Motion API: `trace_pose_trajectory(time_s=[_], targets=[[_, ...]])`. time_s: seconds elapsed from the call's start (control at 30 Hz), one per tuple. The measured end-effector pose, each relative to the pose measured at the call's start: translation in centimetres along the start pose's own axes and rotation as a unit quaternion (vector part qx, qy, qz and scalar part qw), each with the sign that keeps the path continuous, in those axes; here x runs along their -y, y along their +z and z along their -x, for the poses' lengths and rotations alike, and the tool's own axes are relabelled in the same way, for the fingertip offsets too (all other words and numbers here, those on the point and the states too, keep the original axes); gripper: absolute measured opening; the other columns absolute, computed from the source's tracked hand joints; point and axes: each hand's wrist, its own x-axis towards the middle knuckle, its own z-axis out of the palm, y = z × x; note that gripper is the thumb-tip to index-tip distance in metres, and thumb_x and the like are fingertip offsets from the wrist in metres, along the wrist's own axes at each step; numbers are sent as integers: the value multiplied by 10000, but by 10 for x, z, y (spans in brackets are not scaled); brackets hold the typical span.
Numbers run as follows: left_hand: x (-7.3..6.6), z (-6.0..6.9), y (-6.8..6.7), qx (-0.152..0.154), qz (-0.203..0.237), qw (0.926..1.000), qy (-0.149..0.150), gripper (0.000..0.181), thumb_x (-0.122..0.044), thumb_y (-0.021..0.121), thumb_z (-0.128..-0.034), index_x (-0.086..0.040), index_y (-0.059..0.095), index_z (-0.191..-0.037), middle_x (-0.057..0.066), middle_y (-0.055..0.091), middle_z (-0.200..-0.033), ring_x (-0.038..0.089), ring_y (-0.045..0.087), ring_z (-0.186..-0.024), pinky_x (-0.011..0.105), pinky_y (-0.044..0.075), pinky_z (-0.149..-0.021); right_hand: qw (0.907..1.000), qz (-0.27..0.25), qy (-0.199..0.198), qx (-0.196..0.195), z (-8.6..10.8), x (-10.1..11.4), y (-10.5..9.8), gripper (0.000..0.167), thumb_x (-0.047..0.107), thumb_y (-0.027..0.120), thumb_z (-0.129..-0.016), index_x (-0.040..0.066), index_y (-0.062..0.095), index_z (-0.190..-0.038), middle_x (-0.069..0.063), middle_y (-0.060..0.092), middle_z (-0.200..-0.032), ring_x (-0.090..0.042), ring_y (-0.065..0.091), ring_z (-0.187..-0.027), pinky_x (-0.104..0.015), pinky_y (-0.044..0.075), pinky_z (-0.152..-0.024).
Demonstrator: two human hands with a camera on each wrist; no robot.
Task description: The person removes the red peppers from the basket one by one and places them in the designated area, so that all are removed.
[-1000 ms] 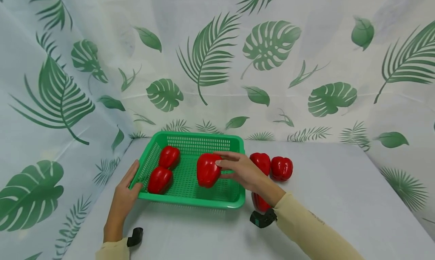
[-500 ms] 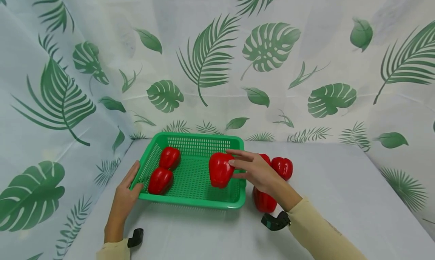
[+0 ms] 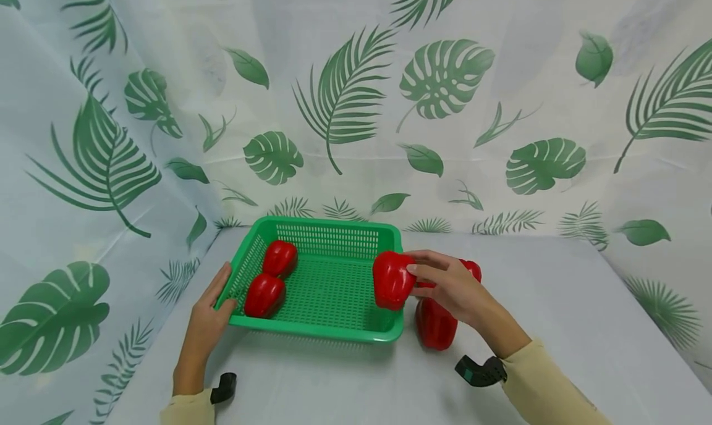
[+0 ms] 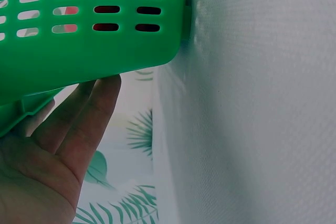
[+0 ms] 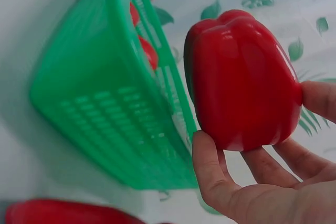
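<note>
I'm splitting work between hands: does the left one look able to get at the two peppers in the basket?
Likely yes: the left hand holds the basket close to the two peppers, and nothing covers them, though it would first have to let go.

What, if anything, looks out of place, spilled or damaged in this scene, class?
Nothing stands out. No crack shows in the green basket and no spill on the table. Two red peppers lie at the basket's left side; the right hand holds a third pepper, which looks whole. The peppers right of the basket are partly hidden.
</note>
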Motion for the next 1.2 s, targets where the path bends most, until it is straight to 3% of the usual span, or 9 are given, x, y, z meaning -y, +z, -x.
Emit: trace_pose_trajectory(time_s=[0.27,0.33,0.5,0.63,0.87,1.2], targets=[[0,0,0,-4,14,10000,48,672,-53,556,-1028,-73,370,-1673,98,309,-1737,334,275,-1590,547,317,-1210,9993,300,-162,-156,18,-9,-26,592,137,662,-1032,-56,463,-1555,-128,583,-1411,-296,609,-1237,-465,589,-969],[0,0,0,-3,4,10000,75,670,-53,556,-1029,-73,372,-1673,97,312,-1736,333,277,-1589,476,319,-1216,9992,289,-174,-229,23,-10,-32,577,133,663,-1035,-48,475,-1550,-110,585,-1401,-291,618,-1221,-440,599,-949],[2,1,-1,-60,-1,9998,199,662,-41,562,-1027,-62,385,-1665,114,330,-1726,343,289,-1582,167,267,-1148,9988,285,-282,-298,34,-12,-47,529,120,637,-1051,-34,496,-1538,-44,626,-1361,-262,646,-1188,-401,610,-922],[3,1,-1,-107,-1,9996,265,655,-35,567,-1026,-53,395,-1658,125,341,-1719,349,301,-1577,78,240,-1084,9984,255,-338,-368,42,-13,-62,525,117,615,-1065,-13,492,-1559,25,658,-1344,-219,655,-1187,-387,613,-912],[3,1,0,-90,72,9997,208,657,-38,564,-1025,-52,393,-1659,123,335,-1722,347,301,-1577,62,244,-1065,9964,410,-293,-677,57,-24,-89,489,116,603,-1078,68,542,-1560,110,666,-1334,-161,661,-1179,-383,618,-895],[2,0,0,-5,25,10000,39,661,-67,539,-1040,-81,364,-1677,82,309,-1737,323,278,-1590,228,276,-1179,9918,524,27,-1165,77,-51,-122,374,134,595,-1087,222,630,-1448,190,665,-1266,-105,672,-1114,-368,624,-871]])
